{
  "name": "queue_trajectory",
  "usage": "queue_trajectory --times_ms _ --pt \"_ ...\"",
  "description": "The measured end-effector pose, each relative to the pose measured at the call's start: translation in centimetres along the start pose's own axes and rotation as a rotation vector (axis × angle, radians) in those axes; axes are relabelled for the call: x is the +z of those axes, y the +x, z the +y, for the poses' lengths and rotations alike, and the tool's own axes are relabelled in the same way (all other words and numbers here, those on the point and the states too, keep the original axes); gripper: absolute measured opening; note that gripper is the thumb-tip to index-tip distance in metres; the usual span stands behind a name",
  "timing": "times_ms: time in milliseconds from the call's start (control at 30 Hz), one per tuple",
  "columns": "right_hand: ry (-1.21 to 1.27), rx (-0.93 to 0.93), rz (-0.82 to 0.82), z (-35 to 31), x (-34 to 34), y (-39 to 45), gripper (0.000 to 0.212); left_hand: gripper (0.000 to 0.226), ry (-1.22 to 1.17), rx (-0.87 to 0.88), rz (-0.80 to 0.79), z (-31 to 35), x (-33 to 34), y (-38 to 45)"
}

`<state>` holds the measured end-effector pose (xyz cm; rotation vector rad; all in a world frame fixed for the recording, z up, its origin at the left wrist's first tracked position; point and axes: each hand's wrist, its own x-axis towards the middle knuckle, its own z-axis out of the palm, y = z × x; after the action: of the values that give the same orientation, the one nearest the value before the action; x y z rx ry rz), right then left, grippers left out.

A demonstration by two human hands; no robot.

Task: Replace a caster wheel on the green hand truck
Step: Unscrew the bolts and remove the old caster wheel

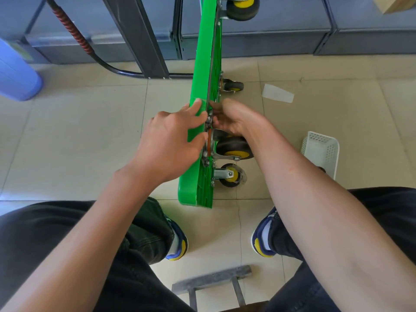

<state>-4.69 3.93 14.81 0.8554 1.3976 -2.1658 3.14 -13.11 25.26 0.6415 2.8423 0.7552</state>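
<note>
A grey stool (pixel 211 280) is showing at the near edge, between the person's knees, and two shoes (pixel 177 244) are standing on the tiled floor (pixel 90 143) with a bare strip of tile between them. Just beyond the toes, the green truck (pixel 198 131) is standing on its long edge, its near corner touching the floor and its deck running away towards dark cabinets (pixel 270 37). The left hand (pixel 171 140) is lying against the deck's smooth face, fingers fairly straight and spread, their tips reaching over the top edge. The right hand (pixel 231 120) is working on the underside, fingers curled in at the mounting plate of the upper near caster (pixel 234 149); whether they are pinching a bolt cannot be told. A second caster (pixel 231 175) is sitting below it, near the floor. Right of the truck, a white basket (pixel 322 149) is standing well apart, leaving open tile between. Farther off, a third caster (pixel 233 86) and a scrap of paper (pixel 278 93) are showing, then the fourth caster (pixel 243 7) at the top. A blue bin (pixel 15 73) is standing far left.
</note>
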Motion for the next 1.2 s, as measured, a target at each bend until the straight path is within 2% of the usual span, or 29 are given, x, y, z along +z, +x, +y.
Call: queue_trajectory --times_ms 167,467,567,667,733,967,1200 --pt "-0.021 -0.036 0.072 0.0 0.7 0.3 0.018 0.041 -0.006 0.003 -0.007 0.0 -0.1 -0.1" --pt "-0.242 -0.26 0.227 -0.8 1.4 -0.3 0.026 0.043 0.002 -0.055 -0.026 0.7 -0.1 0.1" --pt "-0.286 -0.32 0.248 -0.9 1.2 -0.5 0.021 0.043 0.003 -0.062 -0.026 0.7 -0.1 0.1" --pt "-0.39 -0.432 0.297 -0.7 1.0 -0.6 0.032 0.043 0.008 -0.064 -0.031 0.7 -0.1 0.1" --pt "-0.367 -0.474 0.319 -0.3 1.0 -0.8 0.039 0.042 0.01 -0.062 -0.037 0.8 -0.1 0.1" --pt "-0.241 -0.521 0.321 0.7 0.8 -1.4 0.033 0.044 -0.009 -0.049 -0.036 0.6 0.0 0.1" --pt "-0.39 -0.537 0.316 0.2 1.4 -0.5 0.038 0.042 0.001 -0.042 -0.043 0.8 -0.2 0.0"
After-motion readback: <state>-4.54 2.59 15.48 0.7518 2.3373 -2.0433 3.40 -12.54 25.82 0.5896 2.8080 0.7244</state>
